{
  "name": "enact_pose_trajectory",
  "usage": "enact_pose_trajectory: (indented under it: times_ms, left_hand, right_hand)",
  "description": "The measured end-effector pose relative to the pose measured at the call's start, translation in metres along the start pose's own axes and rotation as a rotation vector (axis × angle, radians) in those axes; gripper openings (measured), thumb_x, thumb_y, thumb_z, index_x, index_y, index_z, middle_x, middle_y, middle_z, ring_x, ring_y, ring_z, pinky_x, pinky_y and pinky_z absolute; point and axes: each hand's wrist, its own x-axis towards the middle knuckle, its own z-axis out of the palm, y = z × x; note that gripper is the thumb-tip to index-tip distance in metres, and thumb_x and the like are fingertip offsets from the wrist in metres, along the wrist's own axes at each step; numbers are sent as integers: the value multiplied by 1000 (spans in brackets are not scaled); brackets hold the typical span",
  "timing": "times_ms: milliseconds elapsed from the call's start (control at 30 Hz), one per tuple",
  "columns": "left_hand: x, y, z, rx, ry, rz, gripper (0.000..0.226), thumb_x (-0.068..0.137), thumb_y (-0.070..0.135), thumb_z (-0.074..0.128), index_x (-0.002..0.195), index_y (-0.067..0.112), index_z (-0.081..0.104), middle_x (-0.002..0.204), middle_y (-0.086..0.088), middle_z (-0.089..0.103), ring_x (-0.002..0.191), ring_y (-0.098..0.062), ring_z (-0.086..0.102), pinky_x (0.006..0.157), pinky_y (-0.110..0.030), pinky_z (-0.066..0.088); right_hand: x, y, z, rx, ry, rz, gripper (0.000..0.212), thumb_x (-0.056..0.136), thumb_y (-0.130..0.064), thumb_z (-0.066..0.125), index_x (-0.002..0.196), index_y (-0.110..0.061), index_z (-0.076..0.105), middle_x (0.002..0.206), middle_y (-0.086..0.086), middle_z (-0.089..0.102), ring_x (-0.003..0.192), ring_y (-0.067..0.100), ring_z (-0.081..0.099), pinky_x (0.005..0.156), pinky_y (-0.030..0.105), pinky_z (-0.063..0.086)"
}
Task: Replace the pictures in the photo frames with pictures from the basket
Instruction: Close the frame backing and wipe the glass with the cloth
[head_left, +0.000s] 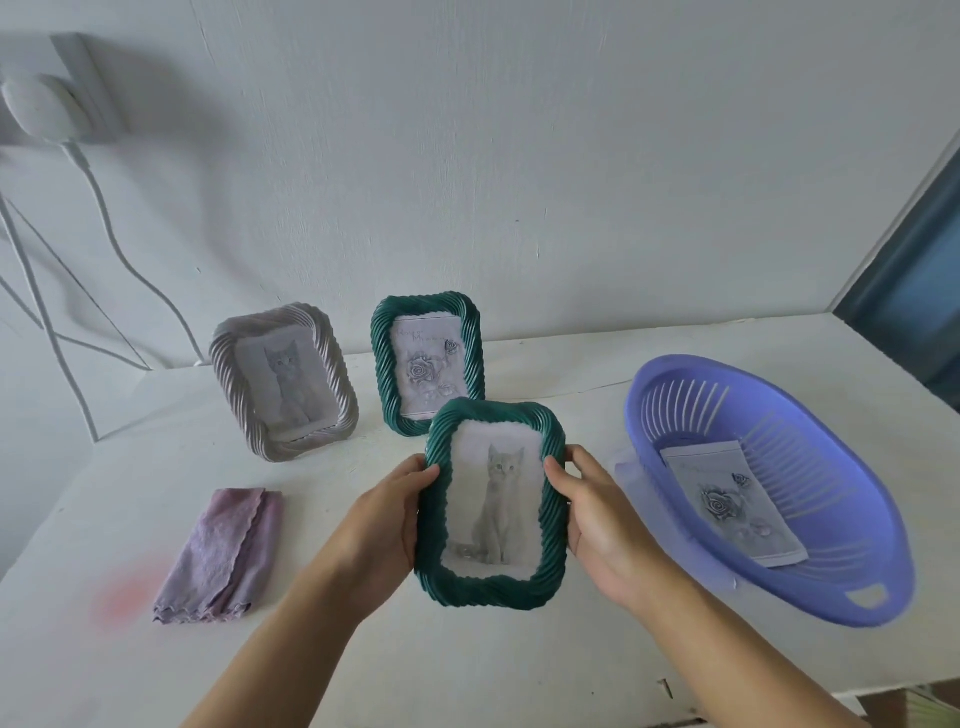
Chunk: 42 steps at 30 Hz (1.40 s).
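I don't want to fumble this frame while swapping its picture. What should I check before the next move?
1. Grip on the held green frame: the left hand and the right hand each grip a long side. Ok.
2. Replacement ready: a rose picture lies in the basket. Ok.
3. Old picture out: the cat picture sits in the held frame. Not ok.
4. Back catch reachable: the frame's back faces away from the camera. Cannot tell.
5. Clearance from the standing green frame behind: their edges overlap in the view. Cannot tell.
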Motion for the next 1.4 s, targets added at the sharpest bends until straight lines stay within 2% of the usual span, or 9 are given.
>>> enact_pose_trajectory:
  times_ms: [333,467,633,767,900,1033,1100,1167,1400]
  left_hand:
    - [64,46,50,110,-58,164,31,103,19,45,122,-3,54,126,-21,62,114,-27,61,106,-50,46]
    - [97,61,70,107,-38,178,31,104,25,47,122,4,60,122,-11,68,115,-24,64,104,-43,49]
    - [136,70,86,90,-20,209,34,104,24,47,125,-2,55,121,-16,68,110,-24,67,103,-46,51]
    - [156,64,99,162,-12,311,21,106,26,42,121,23,56,115,-8,69,105,-19,69,91,-38,55]
    - [167,51,103,273,-13,446,54,108,17,37,140,61,35,135,16,60,125,-3,56,104,-29,46]
    - [180,43,99,344,-20,575,64,107,4,32,144,56,32,151,13,45,132,-1,47,110,-26,35]
    - [188,39,95,352,-5,607,63,105,0,30,142,51,38,124,-3,59,105,-25,57,95,-34,42]
    - [193,38,92,381,15,605,56,104,0,30,138,42,45,96,-14,46,80,-34,39,79,-39,36]
    - [200,34,90,367,39,583,53,102,-3,29,132,34,51,112,-14,50,95,-25,42,88,-39,37]
  right_hand:
    - [39,-70,-21,-7,233,-144,39,98,-43,53,110,-7,61,106,9,69,98,24,64,84,39,47]
    - [60,-104,-29,42,240,-145,40,99,-49,50,112,-17,70,104,5,75,86,17,70,66,30,51]
    - [94,-121,-37,21,325,-179,52,91,-60,55,110,-13,70,111,11,73,102,28,70,93,42,54]
    - [142,-112,-56,-18,405,-169,100,62,-87,59,112,-1,55,121,23,62,111,42,61,99,58,49]
    - [136,-124,-45,-96,491,-245,46,96,-59,46,82,-16,43,75,1,44,70,19,41,61,31,33]
    - [150,-113,-48,-185,525,-335,23,104,-42,40,114,-25,51,89,-9,53,82,12,49,63,24,37]
    - [154,-106,-49,-208,535,-382,21,105,-32,40,124,-30,49,99,-7,56,87,12,51,66,21,39]
    - [155,-103,-51,-223,534,-437,25,105,-21,38,125,-33,47,98,-5,54,79,10,50,62,18,40]
    - [153,-107,-56,-266,500,-436,48,90,8,30,113,-31,46,75,2,40,45,4,32,40,16,29]
